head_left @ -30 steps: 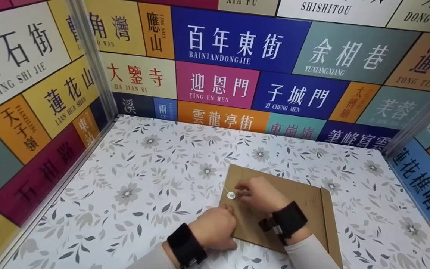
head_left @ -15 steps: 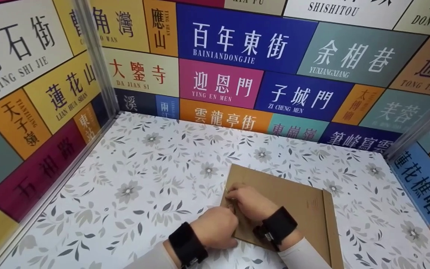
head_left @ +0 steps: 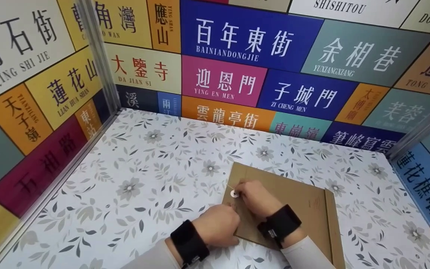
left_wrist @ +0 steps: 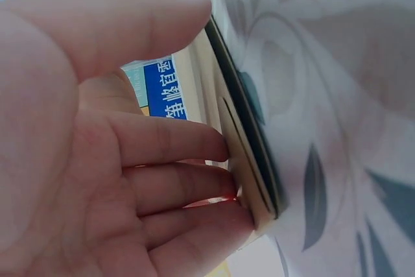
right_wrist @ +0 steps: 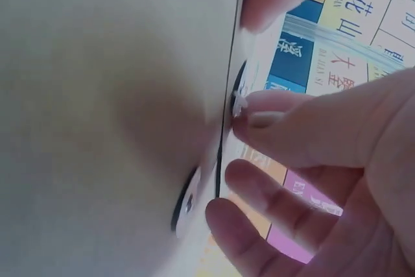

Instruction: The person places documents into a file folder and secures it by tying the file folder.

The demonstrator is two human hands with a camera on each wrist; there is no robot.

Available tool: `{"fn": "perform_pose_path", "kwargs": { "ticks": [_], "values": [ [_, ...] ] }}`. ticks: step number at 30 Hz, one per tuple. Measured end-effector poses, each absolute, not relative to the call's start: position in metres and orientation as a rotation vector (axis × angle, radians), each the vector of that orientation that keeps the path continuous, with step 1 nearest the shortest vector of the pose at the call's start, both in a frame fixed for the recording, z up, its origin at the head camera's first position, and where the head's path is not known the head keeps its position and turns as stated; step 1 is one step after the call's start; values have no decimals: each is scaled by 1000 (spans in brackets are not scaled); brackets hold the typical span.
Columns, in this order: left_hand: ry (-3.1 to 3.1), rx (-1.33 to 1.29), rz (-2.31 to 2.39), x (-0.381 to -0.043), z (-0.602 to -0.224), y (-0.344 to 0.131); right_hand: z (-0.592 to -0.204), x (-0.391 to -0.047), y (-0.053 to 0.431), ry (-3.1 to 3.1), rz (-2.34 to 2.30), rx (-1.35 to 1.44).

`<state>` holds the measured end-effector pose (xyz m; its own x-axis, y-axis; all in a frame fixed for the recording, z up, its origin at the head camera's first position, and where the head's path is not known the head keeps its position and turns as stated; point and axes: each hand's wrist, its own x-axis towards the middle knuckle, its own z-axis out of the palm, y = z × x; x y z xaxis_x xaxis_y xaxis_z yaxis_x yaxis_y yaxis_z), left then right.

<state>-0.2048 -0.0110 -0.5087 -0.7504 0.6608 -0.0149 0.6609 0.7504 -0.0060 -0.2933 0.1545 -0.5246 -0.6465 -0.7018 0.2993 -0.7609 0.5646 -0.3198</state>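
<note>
A brown kraft paper envelope (head_left: pixel 293 201) lies on the table with a white button disc (head_left: pixel 233 193) near its left edge. Thin white string runs from the disc toward that edge. My right hand (head_left: pixel 258 198) is over the envelope, thumb and forefinger pinching the string (right_wrist: pixel 239 104) right at one disc. A second round disc (right_wrist: pixel 188 202) shows in the right wrist view. My left hand (head_left: pixel 218 226) rests at the envelope's lower left edge. In the left wrist view its fingers (left_wrist: pixel 188 183) reach out against the envelope, thumb held apart.
A floral white cloth (head_left: pixel 136 209) covers the table. Printed panels with street names (head_left: pixel 245 33) stand at the back and both sides, joined by clear corner strips (head_left: pixel 101 56). Both wrists wear black straps (head_left: pixel 189 243).
My right hand came left over the disc, hiding it half a second ago, then drew slightly back so the disc shows again. The left hand holds its place on the envelope.
</note>
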Motion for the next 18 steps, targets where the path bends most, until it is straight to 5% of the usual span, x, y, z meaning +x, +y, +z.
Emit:
{"fn": "perform_pose_path", "kwargs": {
  "ticks": [10, 18],
  "values": [
    [2918, 1111, -27, -206, -510, -10, -525, -290, 152, -2701, 640, 1302],
    [2940, 1122, -29, -206, -511, -11, -523, -290, 154, -2775, 555, 1065]
  ]
}}
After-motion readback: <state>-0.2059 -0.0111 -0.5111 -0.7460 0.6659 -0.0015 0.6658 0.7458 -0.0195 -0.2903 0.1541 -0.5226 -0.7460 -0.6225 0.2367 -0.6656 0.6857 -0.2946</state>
